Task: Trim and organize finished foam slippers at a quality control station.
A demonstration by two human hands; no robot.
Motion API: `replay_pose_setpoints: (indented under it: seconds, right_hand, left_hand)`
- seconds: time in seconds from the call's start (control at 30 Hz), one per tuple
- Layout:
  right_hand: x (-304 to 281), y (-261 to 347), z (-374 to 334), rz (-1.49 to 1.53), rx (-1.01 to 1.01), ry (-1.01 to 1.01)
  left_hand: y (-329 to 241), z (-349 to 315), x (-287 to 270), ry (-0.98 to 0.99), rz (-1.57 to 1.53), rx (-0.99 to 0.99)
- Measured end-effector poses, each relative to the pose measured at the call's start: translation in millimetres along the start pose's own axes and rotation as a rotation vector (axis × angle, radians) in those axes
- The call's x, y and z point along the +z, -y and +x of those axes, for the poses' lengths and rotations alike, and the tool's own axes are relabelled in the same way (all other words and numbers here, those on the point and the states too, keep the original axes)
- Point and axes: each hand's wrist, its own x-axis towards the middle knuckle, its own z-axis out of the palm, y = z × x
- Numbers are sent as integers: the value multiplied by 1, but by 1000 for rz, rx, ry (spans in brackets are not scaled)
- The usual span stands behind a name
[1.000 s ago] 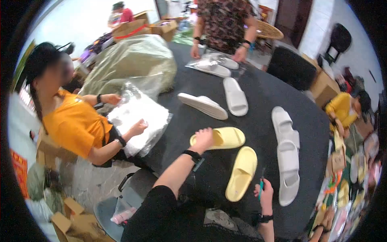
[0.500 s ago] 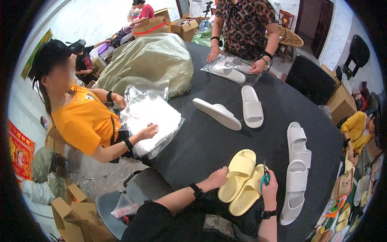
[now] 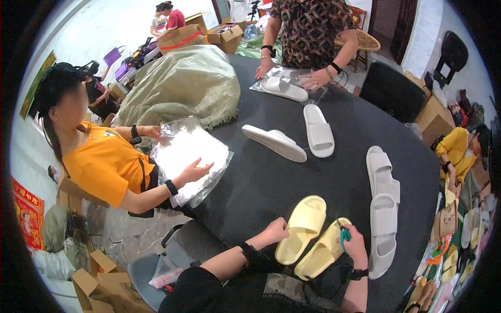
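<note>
Two pale yellow slippers lie on the table just in front of me. The left yellow slipper (image 3: 301, 229) points away from me, its outer side pinched by the closed fingers of my left hand (image 3: 275, 232). The right yellow slipper (image 3: 322, 250) slants to the right. In my right hand (image 3: 356, 246), the fingers are wrapped around small scissors with teal handles (image 3: 345, 236). The blades sit by the toe end of the right slipper; whether they touch it I cannot tell.
A light grey slipper pair (image 3: 383, 208) lies end to end at right on the black table (image 3: 250, 188). Two white slippers (image 3: 319, 133) lie farther off. Across, a person handles a bagged white slipper (image 3: 284, 88). At left, an orange-shirted person holds clear bags (image 3: 195, 156).
The yellow slippers have moved apart, the left one shifting left with my left hand. My right hand with the scissors has moved slightly right. Across the table, the person's hand has moved over the bag.
</note>
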Motion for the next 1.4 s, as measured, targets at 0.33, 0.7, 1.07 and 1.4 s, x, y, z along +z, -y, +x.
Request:
replay_pose_setpoints:
  seconds: [0.33,0.7,1.07,1.4]
  right_hand:
    - [-29,2,-36,-9,267,-568]
    - [38,-2,-74,679,548,-649]
    - [42,12,-80,920,581,-441]
    - [57,11,-81,1286,602,-290]
  left_hand:
    - [3,-31,-33,-45,-752,79]
    - [-7,-41,8,123,-768,116]
    - [-5,-30,15,291,-700,88]
    - [-21,-19,24,267,-653,93]
